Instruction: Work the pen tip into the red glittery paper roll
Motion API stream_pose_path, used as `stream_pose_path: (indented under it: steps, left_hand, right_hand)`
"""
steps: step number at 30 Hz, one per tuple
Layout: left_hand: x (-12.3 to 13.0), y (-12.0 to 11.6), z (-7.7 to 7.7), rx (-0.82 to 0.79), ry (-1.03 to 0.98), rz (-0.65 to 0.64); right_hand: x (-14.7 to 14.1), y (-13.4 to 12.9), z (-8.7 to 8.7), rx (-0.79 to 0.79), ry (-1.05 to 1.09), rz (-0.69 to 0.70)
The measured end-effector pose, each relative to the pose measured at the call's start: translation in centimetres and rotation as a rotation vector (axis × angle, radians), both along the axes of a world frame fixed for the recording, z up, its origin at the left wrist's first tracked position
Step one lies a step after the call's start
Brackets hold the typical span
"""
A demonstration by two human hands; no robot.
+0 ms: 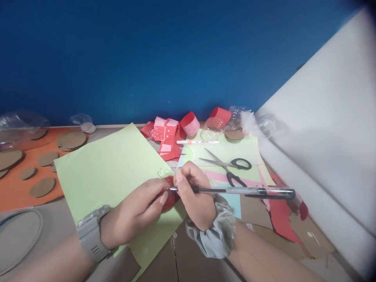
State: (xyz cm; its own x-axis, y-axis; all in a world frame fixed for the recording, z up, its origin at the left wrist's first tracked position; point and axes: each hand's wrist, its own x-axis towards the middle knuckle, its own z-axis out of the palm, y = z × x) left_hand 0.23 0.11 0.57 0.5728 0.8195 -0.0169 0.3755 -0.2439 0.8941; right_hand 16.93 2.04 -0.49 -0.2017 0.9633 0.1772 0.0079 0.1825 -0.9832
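Observation:
My right hand (194,192), with a grey scrunchie (214,231) at the wrist, is closed round a black-and-clear pen (243,190). The pen's tip points left, at the fingertips of my left hand (141,203). That hand wears a grey watch (95,231) and pinches a dark red, rounded piece with a dotted surface (169,201), partly hidden by my fingers. Beneath both hands lies a light green sheet of paper (111,160). Small line marks (164,172) show just above the red piece.
Black-handled scissors (226,166) lie partly spread on coloured sheets at right. A white marker (197,142), red paper rings (190,124) and clear plastic cups (213,129) stand behind. Cardboard discs (42,187) rest on orange paper (17,192) at left. Red scraps (282,219) lie right, beside a white panel (326,117).

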Motion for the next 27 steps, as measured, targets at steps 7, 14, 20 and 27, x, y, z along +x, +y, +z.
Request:
stream_pose_path:
  steps: [7, 14, 20, 27]
  left_hand:
    - [0.22, 0.11, 0.07, -0.006, -0.010, 0.000]
    - [0.17, 0.13, -0.12, -0.015, -0.034, -0.010]
    - [0.06, 0.12, -0.06, -0.082, -0.089, 0.003]
    - [0.22, 0.21, -0.16, -0.158, -0.208, 0.036]
  right_hand:
    - [0.02, 0.12, -0.07, 0.019, 0.017, 0.000]
    - [-0.07, 0.01, 0.13, -0.001, 0.032, -0.007]
    - [-0.13, 0.03, -0.07, -0.005, 0.069, 0.004]
    - [-0.18, 0.11, -0.13, -0.004, 0.082, -0.005]
